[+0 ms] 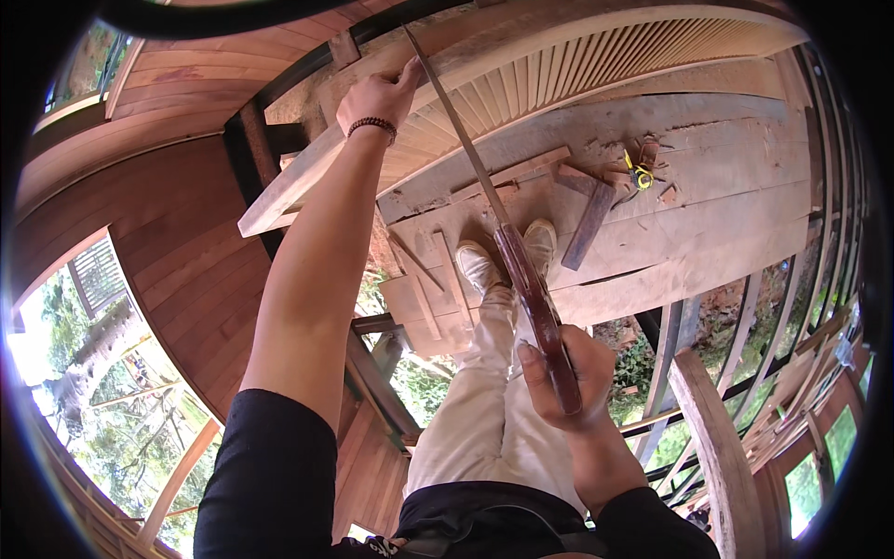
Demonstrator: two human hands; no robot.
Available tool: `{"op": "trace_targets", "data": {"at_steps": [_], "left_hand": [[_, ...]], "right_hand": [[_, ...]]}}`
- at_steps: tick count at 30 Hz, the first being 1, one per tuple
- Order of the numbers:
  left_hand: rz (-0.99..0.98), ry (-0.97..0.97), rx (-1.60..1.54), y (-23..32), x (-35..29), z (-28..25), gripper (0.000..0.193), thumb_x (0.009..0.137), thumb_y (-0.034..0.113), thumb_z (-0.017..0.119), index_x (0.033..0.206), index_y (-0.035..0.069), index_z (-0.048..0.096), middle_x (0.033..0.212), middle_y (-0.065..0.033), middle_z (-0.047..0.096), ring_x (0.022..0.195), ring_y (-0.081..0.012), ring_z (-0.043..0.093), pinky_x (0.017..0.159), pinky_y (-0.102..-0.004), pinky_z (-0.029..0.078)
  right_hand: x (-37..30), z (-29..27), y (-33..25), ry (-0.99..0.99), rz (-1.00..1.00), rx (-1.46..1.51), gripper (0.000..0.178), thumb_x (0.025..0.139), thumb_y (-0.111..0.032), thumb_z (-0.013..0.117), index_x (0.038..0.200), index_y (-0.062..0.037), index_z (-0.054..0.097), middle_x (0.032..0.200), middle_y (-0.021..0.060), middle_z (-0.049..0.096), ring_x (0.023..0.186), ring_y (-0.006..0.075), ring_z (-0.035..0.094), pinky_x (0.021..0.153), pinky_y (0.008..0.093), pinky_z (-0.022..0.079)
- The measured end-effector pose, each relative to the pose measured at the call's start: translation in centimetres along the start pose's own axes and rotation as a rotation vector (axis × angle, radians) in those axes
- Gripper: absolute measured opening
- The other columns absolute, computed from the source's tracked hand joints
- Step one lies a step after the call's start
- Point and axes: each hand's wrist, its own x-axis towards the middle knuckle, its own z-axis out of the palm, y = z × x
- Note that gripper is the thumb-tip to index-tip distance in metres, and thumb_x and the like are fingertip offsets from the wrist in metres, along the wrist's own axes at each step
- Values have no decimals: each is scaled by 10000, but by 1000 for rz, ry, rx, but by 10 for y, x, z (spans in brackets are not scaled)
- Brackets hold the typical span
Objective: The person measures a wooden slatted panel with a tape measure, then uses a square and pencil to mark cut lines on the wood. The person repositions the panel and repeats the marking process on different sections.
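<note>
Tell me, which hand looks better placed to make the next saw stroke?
Probably the right hand: it grips the saw by its reddish handle. The left hand is up at the wooden plank beside the blade's tip.

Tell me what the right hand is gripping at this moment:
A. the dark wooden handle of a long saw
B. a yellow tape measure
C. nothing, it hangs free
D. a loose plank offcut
A: the right hand is closed around the dark wooden handle of the saw, whose long blade runs up toward the plank that the left hand steadies; the yellow tape measure lies apart on the boards.
</note>
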Motion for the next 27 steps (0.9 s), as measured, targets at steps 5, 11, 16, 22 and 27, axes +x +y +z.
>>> {"op": "trace_targets", "data": {"at_steps": [5, 11, 16, 22, 27], "left_hand": [[2, 25, 7, 1, -7, -1, 706, 905, 829, 406, 1141, 296, 803, 1057, -93, 785, 1091, -299, 717, 917, -416, 551], [10, 45, 4, 2, -3, 1, 705, 905, 830, 407, 1130, 295, 807, 1088, -94, 781, 1105, -306, 711, 928, -418, 548], [11, 42, -25, 1, -2, 3, 719, 899, 839, 408, 1126, 288, 809, 1091, -96, 780, 1106, -308, 710, 934, -419, 545], [-20, 6, -9, 8, -9, -3, 597, 916, 752, 474, 1133, 303, 801, 1101, -70, 778, 1141, -305, 694, 970, -423, 527], [18, 76, -17, -1, -5, 6, 727, 886, 845, 424, 1103, 272, 817, 1079, -113, 778, 1099, -316, 710, 927, -417, 547]], "right_hand": [[3, -3, -4, -18, 25, 35, 270, 837, -92, 796, 745, -43, 547, 611, 108, 523, 491, 295, 518, 471, 389, 393], [4, -7, -2, -19, 41, 44, 275, 806, -55, 803, 726, -44, 539, 624, 123, 525, 506, 330, 534, 473, 408, 399], [7, -12, -3, -25, 53, 26, 266, 804, -49, 800, 723, -47, 547, 623, 124, 530, 511, 328, 541, 479, 404, 405], [4, -19, -7, -31, 80, 31, 250, 803, -45, 799, 724, -41, 562, 630, 125, 549, 523, 330, 564, 485, 401, 421], [14, -20, -10, -47, 106, 48, 241, 796, -51, 805, 729, -38, 573, 638, 131, 563, 538, 332, 580, 492, 398, 430]]}}
